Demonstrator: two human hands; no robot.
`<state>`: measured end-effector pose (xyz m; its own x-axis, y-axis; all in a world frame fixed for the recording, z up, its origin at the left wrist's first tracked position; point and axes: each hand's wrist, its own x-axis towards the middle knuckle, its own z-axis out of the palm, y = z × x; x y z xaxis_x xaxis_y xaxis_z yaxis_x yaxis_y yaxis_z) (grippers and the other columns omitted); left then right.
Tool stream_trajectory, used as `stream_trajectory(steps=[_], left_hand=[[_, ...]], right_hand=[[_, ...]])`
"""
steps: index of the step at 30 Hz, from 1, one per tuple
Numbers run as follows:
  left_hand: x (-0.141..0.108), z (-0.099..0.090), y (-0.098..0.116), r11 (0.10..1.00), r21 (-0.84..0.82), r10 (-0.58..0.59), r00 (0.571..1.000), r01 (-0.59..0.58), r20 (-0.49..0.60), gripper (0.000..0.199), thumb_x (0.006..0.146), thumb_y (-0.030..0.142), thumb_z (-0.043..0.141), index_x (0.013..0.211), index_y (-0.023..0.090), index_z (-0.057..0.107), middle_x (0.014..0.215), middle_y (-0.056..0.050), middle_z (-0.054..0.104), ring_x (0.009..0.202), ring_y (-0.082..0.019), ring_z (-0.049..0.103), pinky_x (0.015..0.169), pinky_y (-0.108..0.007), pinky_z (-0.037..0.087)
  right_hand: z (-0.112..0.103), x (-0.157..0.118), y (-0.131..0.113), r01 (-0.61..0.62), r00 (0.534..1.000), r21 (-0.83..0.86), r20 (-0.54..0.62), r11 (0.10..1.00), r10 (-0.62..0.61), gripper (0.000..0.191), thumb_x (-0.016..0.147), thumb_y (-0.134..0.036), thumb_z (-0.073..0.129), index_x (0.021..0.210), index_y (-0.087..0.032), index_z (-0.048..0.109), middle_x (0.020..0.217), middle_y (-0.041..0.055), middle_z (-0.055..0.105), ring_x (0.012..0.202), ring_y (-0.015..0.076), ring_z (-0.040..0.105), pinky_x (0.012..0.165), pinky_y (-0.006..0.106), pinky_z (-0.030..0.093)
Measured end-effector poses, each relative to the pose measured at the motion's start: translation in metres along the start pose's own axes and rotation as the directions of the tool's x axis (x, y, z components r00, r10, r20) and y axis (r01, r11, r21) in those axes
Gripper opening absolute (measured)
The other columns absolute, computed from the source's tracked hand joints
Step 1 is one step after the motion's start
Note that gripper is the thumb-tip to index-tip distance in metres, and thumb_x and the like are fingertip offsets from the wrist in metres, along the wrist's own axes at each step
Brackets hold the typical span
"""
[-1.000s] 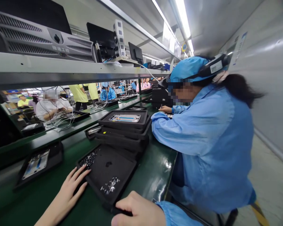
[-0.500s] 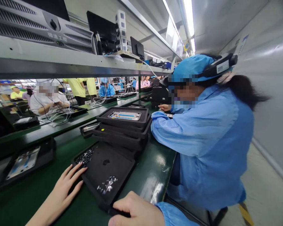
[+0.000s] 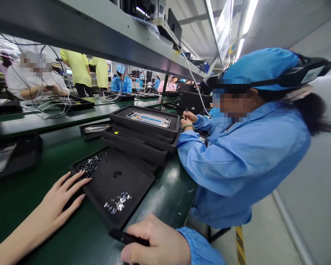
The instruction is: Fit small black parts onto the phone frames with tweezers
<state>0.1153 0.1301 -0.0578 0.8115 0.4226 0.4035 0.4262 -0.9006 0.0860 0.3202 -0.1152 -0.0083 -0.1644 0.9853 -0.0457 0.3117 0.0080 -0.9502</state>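
My left hand is open, palm down, with fingers spread. Its fingertips rest at the left rim of a shallow black tray. Inside this tray lie a heap of tiny dark and silvery parts, a second loose group of small shiny pieces and a few black bits. Below the tray's front corner, my right hand, in a blue cuff, is closed around a slim black tool. Its exact kind cannot be made out, as the fingers cover part of it.
Stacked black trays stand behind, the top one bearing a phone frame. Another tray with a phone frame lies left on the green bench. A co-worker in blue sits close at right. A metal shelf hangs overhead.
The view has shifted, so tray and hands appear higher and further left. More of the black tool shows in my right hand. My left hand keeps its place at the tray's rim.
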Motion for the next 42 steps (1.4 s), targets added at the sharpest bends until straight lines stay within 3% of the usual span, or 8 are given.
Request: stream_trajectory(steps=[11, 20, 30, 36, 42], left_hand=[[0.001, -0.003, -0.011, 0.999, 0.025, 0.02, 0.999, -0.021, 0.032, 0.045, 0.087, 0.045, 0.034, 0.131, 0.035, 0.038, 0.143, 0.004, 0.034, 0.134, -0.03, 0.024, 0.103, -0.054, 0.035], [0.002, -0.005, -0.001, 1.0, -0.025, -0.004, 1.0, 0.003, -0.023, 0.042, 0.088, 0.043, 0.033, 0.129, 0.035, 0.038, 0.141, 0.002, 0.037, 0.132, -0.031, 0.026, 0.104, -0.054, 0.031], [0.001, -0.005, -0.009, 0.999, 0.023, 0.039, 0.999, -0.039, 0.017, 0.044, 0.088, 0.042, 0.037, 0.131, 0.033, 0.038, 0.141, -0.001, 0.037, 0.132, -0.032, 0.027, 0.102, -0.055, 0.034], [0.002, -0.002, -0.01, 0.999, 0.027, 0.038, 0.999, -0.038, 0.005, 0.043, 0.088, 0.043, 0.035, 0.129, 0.032, 0.043, 0.14, 0.0, 0.039, 0.132, -0.032, 0.028, 0.101, -0.054, 0.036], [0.003, -0.004, -0.007, 1.0, 0.001, 0.0, 0.998, 0.0, 0.058, 0.045, 0.089, 0.044, 0.035, 0.132, 0.033, 0.037, 0.143, 0.001, 0.033, 0.134, -0.029, 0.022, 0.104, -0.054, 0.032]], right_hand=[[0.001, 0.002, 0.0, 0.07, 0.998, -0.044, 0.002, 0.997, -0.07, 0.033, 0.083, -0.042, 0.053, 0.065, -0.013, 0.052, 0.054, -0.006, 0.044, 0.043, 0.0012, 0.039, 0.046, 0.011, 0.034], [0.001, 0.003, -0.002, 0.108, 0.994, -0.034, -0.028, 0.994, -0.109, 0.029, 0.081, -0.038, 0.056, 0.064, -0.014, 0.052, 0.052, -0.0067, 0.041, 0.042, 0.001, 0.036, 0.044, 0.011, 0.03], [0.004, 0.007, 0.003, 0.04, 0.999, 0.005, -0.026, 0.999, -0.04, 0.027, 0.081, -0.037, 0.056, 0.069, -0.013, 0.058, 0.053, -0.0047, 0.05, 0.043, 0.002, 0.047, 0.043, 0.01, 0.033], [0.003, 0.004, 0.0, 0.002, 1.0, 0.033, -0.027, 0.999, -0.001, 0.028, 0.08, -0.038, 0.057, 0.069, -0.012, 0.059, 0.045, -0.0062, 0.046, 0.038, 0.0019, 0.044, 0.042, 0.009, 0.036], [0.003, 0.004, -0.002, 0.003, 0.999, 0.077, -0.035, 0.997, 0.0, 0.026, 0.08, -0.035, 0.057, 0.067, -0.013, 0.057, 0.053, -0.0045, 0.051, 0.039, 0.0011, 0.045, 0.042, 0.009, 0.038]])
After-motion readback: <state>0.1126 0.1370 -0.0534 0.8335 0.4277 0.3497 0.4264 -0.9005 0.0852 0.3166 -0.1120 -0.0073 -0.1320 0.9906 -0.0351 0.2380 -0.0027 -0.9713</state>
